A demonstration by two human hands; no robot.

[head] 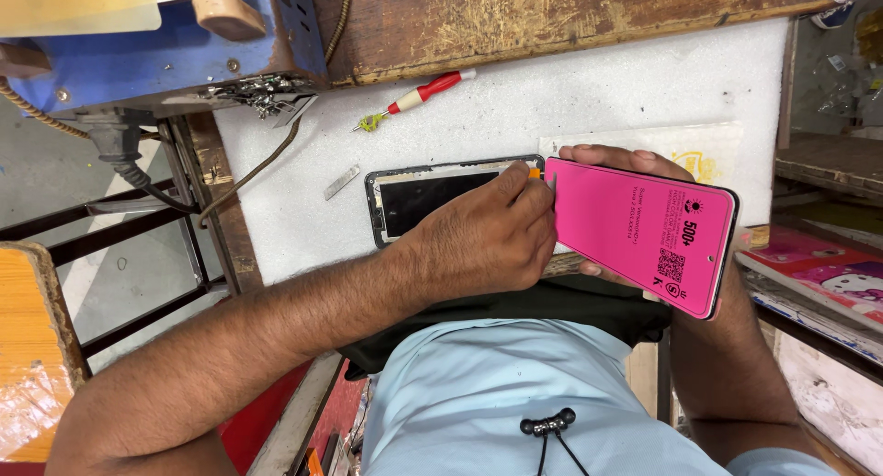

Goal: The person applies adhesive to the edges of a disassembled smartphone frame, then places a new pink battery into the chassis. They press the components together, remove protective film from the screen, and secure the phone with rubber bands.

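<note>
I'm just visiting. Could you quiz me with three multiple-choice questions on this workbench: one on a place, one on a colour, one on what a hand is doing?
1. Where does the red-and-white-handled screwdriver lie?
A on the white foam mat
B on the floor
C in a hand

2. What colour is the rectangular sheet?
A green
B pink
C grey

3. The right hand is:
A empty
B holding the sheet from beneath
C gripping the screwdriver

Answers: 1 A, it rests on the mat; 2 B, its face is bright pink; 3 B, fingers curl round its edges.
</note>
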